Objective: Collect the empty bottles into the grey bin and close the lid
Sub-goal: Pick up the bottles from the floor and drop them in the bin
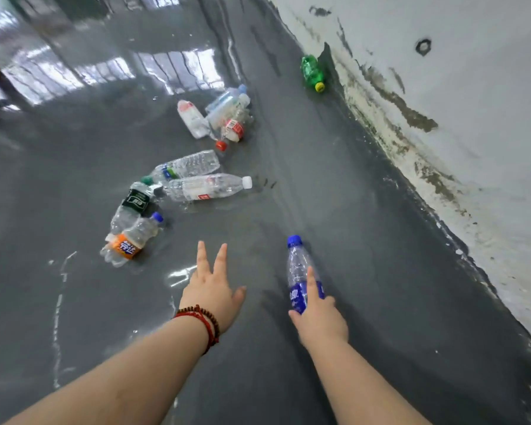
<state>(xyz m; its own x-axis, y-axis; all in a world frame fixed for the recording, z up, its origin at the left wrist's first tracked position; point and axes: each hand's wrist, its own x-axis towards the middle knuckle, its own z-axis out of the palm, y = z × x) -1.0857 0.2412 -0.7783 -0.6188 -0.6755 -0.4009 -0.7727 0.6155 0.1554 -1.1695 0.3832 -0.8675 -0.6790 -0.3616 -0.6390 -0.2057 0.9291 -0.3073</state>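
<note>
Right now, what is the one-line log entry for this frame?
right hand: grips blue-label bottle | left hand: open, empty | other bottles: on floor | green bottle: by wall | bin: not visible

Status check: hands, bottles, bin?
Right hand grips blue-label bottle; left hand open. Other bottles on floor. Grey bin not in view.

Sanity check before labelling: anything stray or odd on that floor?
One green bottle lies alone against the wall base, far from the scattered cluster. The wall's paint is stained and flaking. No grey bin in view.
</note>
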